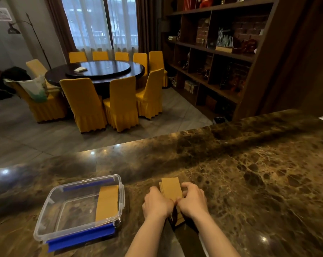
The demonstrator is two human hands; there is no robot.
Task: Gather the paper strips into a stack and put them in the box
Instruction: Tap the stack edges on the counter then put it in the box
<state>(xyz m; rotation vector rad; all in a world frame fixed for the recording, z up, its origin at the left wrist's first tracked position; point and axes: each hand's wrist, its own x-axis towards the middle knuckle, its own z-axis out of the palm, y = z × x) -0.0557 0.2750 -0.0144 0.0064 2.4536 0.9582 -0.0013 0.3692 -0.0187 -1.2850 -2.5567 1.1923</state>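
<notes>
A stack of tan paper strips point(171, 188) lies on the marble counter, its far end sticking out past my fingers. My left hand point(156, 203) grips the stack's left side and my right hand point(191, 200) grips its right side, thumbs meeting over the near half. The near end of the stack shows between my wrists. To the left stands a clear plastic box point(51, 210) with blue clips, open on top. Another bundle of tan strips point(108, 202) lies inside it along the right wall.
The brown marble counter point(249, 173) stretches right and away, with its far edge dropping to a tiled floor. Beyond are a round dark table point(95, 71) with yellow chairs and a dark bookshelf point(222, 52) on the right.
</notes>
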